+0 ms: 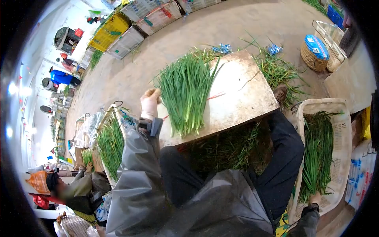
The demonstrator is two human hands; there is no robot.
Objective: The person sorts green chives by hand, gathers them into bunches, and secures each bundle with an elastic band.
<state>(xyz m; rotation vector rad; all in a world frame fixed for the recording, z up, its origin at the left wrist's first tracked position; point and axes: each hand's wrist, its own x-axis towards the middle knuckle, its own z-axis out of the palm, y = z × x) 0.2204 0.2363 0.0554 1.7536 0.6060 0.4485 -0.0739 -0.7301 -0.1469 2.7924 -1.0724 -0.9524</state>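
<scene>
Board (242, 89), stained; white crate (342, 138) of greens (318, 148) alongside; loose leaves (278, 71) beyond; green bundle (187, 93) on board. Left hand (150, 103) curled beside bundle, right hand (315, 198) at crated stems, either grip indeterminable; red tie (216, 95), projecting from bundle.

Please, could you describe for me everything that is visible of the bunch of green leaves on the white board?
The bunch is a thick heap of long, narrow green leaves with paler stalk ends. It lies loose on the left part of the stained white board, stalk ends toward the camera, tips fanning away. A thin red strip shows at both sides and seems to pass underneath; none crosses its top. The left hand is at its left edge; whether it touches the leaves is unclear.
</scene>
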